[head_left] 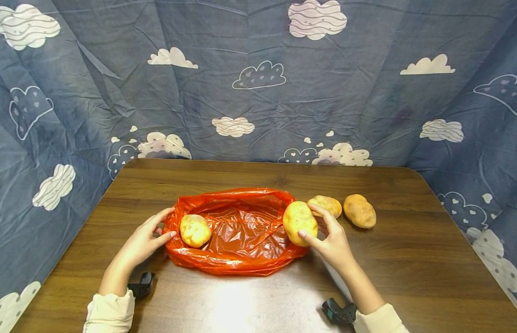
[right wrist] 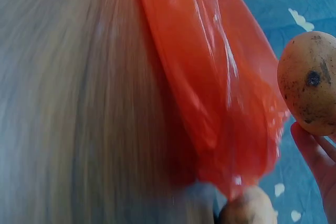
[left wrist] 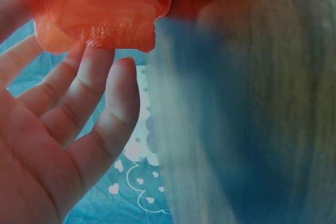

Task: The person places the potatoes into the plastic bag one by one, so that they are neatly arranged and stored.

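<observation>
A red plastic bag [head_left: 241, 266] lies with its mouth spread wide, and one potato [head_left: 195, 231] sits inside its left end. My left hand [head_left: 143, 238] is at the bag's left edge, fingers spread and fairly straight, fingertips against the plastic in the left wrist view. With thumb and fingers my right hand [head_left: 335, 243] grips a second potato [head_left: 300, 223] over the bag's right edge. Dark spots mark that potato [right wrist: 310, 82] in the right wrist view.
Two more potatoes, a paler one [head_left: 326, 206] partly behind the right hand's fingers and a browner one [head_left: 360, 211], lie right of the bag. All rest on a brown wooden table [head_left: 408, 259]. A blue cloud-patterned cloth [head_left: 258, 111] hangs behind it.
</observation>
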A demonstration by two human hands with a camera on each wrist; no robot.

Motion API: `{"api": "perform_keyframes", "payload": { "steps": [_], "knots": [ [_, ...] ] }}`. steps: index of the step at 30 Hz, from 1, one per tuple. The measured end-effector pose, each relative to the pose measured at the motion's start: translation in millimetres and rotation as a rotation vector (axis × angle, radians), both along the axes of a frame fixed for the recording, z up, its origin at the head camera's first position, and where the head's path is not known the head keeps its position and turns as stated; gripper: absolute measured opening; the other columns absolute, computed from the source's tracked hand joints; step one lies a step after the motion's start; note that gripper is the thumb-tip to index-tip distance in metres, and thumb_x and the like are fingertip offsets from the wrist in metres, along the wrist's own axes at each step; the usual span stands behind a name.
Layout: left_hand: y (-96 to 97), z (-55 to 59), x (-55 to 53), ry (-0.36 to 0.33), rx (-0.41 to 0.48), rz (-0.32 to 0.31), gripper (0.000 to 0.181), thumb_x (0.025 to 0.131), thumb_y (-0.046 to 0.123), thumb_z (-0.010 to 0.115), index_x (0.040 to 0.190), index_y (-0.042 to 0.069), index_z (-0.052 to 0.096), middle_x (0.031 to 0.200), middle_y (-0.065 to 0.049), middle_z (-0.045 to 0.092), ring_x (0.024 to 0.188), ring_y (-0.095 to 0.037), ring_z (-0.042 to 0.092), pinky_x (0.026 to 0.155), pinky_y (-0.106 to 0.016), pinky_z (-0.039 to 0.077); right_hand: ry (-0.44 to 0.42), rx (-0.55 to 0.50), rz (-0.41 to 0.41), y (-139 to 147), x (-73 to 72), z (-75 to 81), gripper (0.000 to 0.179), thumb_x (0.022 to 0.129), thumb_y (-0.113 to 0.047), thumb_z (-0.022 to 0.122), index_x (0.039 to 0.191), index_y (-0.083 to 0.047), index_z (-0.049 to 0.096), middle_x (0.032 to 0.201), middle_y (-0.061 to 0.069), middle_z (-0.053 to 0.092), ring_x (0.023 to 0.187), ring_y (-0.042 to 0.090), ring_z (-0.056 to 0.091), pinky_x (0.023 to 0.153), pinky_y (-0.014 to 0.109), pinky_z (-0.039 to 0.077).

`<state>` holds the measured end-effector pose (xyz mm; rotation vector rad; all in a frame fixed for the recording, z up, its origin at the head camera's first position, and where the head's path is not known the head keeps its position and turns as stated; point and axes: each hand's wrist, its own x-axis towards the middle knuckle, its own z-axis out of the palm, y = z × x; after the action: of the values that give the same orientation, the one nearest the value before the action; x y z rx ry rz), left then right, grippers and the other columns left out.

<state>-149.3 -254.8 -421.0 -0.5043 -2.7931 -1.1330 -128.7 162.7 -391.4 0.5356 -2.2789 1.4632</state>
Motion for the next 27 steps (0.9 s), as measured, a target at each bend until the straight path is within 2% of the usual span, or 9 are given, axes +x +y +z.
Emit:
{"api": "perform_keyframes", "payload": {
  "steps": [4,12,19,27],
  "knots": [
    [0.1,0.5,0.0,-0.002,0.000,0.001,0.056,0.083,0.011,0.065,0.133,0.006,0.040,0.116,-0.018,0.047,0.076,-0.020,0.048,0.063,-0.030,0.044,-0.004,0.001,0.035,-11.2,-2.3,1.6,0.059,0.066,0.010,0.073,0.119,0.009,0.047,0.114,0.022,0.051,0.095,0.022,0.053,0.076,0.020,0.044],
    [-0.3,0.5,0.0,-0.004,-0.004,-0.003,0.056,0.083,0.011,0.064,0.133,0.006,0.039,0.116,-0.018,0.047,0.077,-0.020,0.049,0.063,-0.029,0.044,-0.005,-0.027,0.131,-35.6,-8.9,2.7,0.058,0.067,0.007,0.073,0.120,0.009,0.047,0.117,0.023,0.050,0.097,0.032,0.053,0.078,0.031,0.046],
    [-0.3,-0.8,-0.6,0.002,-0.005,-0.001,0.056,0.083,0.010,0.065,0.133,0.006,0.040,0.115,-0.018,0.048,0.076,-0.020,0.049,0.063,-0.029,0.044,-0.068,-0.040,0.180,-56.7,-17.7,1.5,0.058,0.071,0.003,0.073,0.122,0.006,0.046,0.119,0.020,0.049,0.098,0.031,0.053,0.075,0.038,0.048],
    [-0.1,0.1,-0.3,0.001,0.012,-0.015,0.055,0.083,0.009,0.064,0.133,0.005,0.039,0.120,-0.019,0.047,0.077,-0.020,0.051,0.064,-0.029,0.046,-0.076,-0.015,0.201,-81.0,-23.9,3.2,0.057,0.071,-0.001,0.074,0.122,0.005,0.047,0.117,0.018,0.051,0.102,0.027,0.052,0.081,0.036,0.045]
  ]
}}
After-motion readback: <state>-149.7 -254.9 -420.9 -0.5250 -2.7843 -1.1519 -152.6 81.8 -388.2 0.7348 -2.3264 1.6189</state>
